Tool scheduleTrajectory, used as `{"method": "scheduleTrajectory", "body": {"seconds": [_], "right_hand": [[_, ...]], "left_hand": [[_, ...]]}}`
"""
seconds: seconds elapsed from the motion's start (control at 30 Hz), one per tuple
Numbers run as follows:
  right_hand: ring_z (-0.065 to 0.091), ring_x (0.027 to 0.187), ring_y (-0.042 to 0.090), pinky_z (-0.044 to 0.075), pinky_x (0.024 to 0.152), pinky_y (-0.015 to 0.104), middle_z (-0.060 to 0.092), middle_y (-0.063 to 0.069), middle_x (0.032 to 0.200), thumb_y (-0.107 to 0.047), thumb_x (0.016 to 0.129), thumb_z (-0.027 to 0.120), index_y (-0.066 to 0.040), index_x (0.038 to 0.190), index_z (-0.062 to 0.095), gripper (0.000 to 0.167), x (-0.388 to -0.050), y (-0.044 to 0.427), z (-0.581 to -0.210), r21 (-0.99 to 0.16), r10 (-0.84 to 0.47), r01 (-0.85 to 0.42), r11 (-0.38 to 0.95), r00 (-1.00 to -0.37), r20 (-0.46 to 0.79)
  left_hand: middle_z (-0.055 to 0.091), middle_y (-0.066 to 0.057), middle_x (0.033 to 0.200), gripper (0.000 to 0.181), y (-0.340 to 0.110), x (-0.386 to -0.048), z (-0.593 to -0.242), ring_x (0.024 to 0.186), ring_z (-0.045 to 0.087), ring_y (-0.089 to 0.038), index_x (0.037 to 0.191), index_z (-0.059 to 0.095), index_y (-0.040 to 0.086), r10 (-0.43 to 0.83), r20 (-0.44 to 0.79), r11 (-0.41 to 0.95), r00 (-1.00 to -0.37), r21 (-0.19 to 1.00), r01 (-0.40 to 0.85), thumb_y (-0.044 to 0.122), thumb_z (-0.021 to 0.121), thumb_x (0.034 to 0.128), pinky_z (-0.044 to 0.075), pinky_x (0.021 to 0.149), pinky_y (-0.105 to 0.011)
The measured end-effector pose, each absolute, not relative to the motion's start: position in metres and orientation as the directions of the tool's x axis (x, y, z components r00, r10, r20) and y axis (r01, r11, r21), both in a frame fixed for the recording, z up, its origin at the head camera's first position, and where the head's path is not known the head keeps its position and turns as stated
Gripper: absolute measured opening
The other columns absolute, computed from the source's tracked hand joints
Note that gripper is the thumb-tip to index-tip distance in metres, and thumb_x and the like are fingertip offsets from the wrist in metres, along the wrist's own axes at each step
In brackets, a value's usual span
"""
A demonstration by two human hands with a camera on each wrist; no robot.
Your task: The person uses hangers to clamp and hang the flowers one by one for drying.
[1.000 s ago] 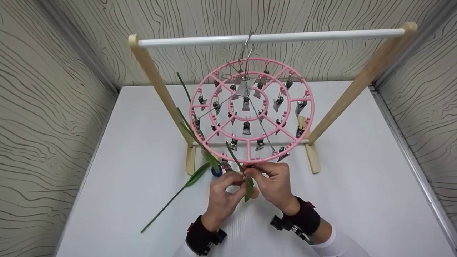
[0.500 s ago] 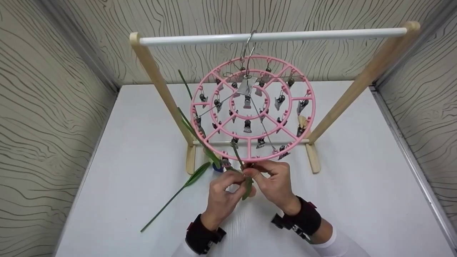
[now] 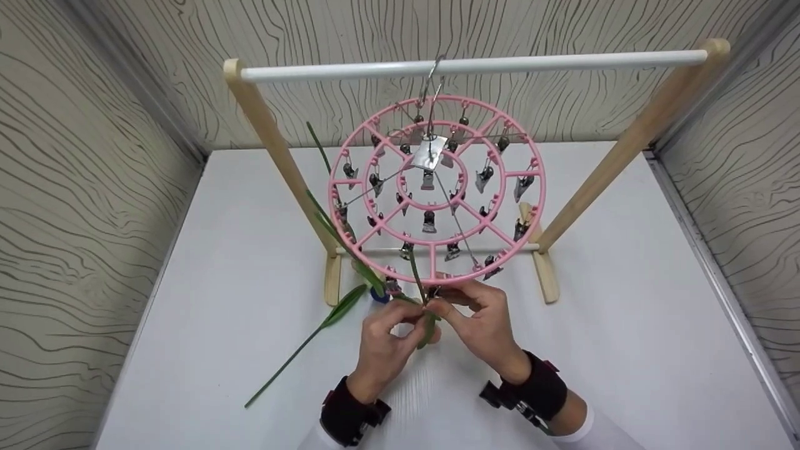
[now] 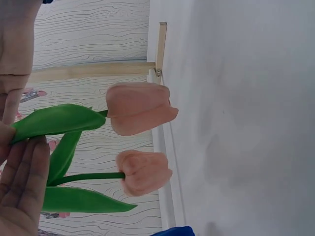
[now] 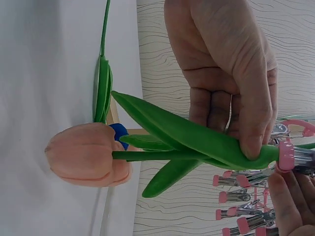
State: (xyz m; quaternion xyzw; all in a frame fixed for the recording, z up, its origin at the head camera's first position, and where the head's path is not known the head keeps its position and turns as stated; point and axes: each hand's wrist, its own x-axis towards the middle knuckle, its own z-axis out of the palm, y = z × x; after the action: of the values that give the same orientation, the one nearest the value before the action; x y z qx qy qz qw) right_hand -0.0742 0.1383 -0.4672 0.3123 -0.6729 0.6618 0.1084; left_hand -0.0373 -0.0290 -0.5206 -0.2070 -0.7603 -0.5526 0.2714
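My left hand (image 3: 382, 344) pinches the base of a tulip (image 4: 140, 109), its pink bloom hanging down and green stem up. In the right wrist view, the thumb presses its leaf (image 5: 192, 137) just below a pink-tipped metal clip (image 5: 290, 155), which sits around the stem. My right hand (image 3: 480, 322) holds that clip at the front rim of the round pink clip hanger (image 3: 433, 265); some of its fingers are hidden. Beside it in the left wrist view, a second tulip (image 4: 144, 173) also hangs bloom-down.
A wooden rack with a white bar (image 3: 531, 65) carries the hanger, with several clips dangling. Another green stem with a leaf (image 3: 344, 306) lies on the white table (image 3: 206, 312); its far end is hidden. A blue object (image 3: 379, 294) is behind the left hand.
The held tulip's stem has swung slightly to the right and stands more upright. The hanger has shifted a little leftward, and both hands stay close together at its front rim.
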Motion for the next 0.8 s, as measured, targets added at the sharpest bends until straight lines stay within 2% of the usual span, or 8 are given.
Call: {"method": "scheduleTrajectory", "body": {"seconds": [0.13, 0.27, 0.53, 0.8], "right_hand": [[0.073, 0.098, 0.022, 0.060, 0.083, 0.030, 0.072, 0.021, 0.110, 0.020, 0.082, 0.071, 0.008, 0.119, 0.068, 0.039, -0.068, 0.143, -0.472, -0.849, -0.276, -0.523, -0.073, -0.808, 0.521], [0.073, 0.098, 0.024, 0.060, 0.084, 0.032, 0.071, 0.023, 0.111, 0.020, 0.085, 0.068, 0.009, 0.121, 0.066, 0.037, -0.060, 0.148, -0.479, -0.870, -0.288, -0.487, -0.072, -0.825, 0.486], [0.073, 0.097, 0.027, 0.060, 0.083, 0.033, 0.072, 0.019, 0.110, 0.017, 0.085, 0.071, 0.003, 0.118, 0.070, 0.036, -0.054, 0.163, -0.493, -0.887, -0.307, -0.462, -0.021, -0.841, 0.445], [0.074, 0.086, 0.028, 0.061, 0.078, 0.026, 0.074, 0.016, 0.098, 0.020, 0.076, 0.075, 0.008, 0.108, 0.072, 0.034, -0.056, 0.177, -0.492, -0.836, -0.311, -0.542, 0.088, -0.812, 0.494]], "left_hand": [[0.071, -0.006, 0.092, 0.023, -0.032, -0.035, -0.523, 0.081, 0.072, -0.015, 0.098, 0.074, 0.009, 0.011, 0.604, 0.291, -0.797, 0.761, 0.580, -0.007, 0.079, 0.0825, 0.060, 0.072, -0.022], [0.072, -0.005, 0.091, 0.022, -0.035, -0.034, -0.525, 0.080, 0.072, -0.015, 0.098, 0.074, 0.010, -0.004, 0.571, 0.289, -0.821, 0.787, 0.546, -0.007, 0.078, 0.0830, 0.061, 0.071, -0.023], [0.072, -0.003, 0.092, 0.026, -0.043, -0.032, -0.526, 0.078, 0.071, -0.015, 0.099, 0.074, 0.009, -0.040, 0.549, 0.286, -0.835, 0.807, 0.517, -0.010, 0.078, 0.0813, 0.061, 0.068, -0.024], [0.072, -0.001, 0.094, 0.028, -0.054, -0.035, -0.527, 0.078, 0.070, -0.014, 0.097, 0.072, 0.011, -0.054, 0.540, 0.308, -0.840, 0.809, 0.501, -0.010, 0.078, 0.0801, 0.061, 0.066, -0.027]]}}
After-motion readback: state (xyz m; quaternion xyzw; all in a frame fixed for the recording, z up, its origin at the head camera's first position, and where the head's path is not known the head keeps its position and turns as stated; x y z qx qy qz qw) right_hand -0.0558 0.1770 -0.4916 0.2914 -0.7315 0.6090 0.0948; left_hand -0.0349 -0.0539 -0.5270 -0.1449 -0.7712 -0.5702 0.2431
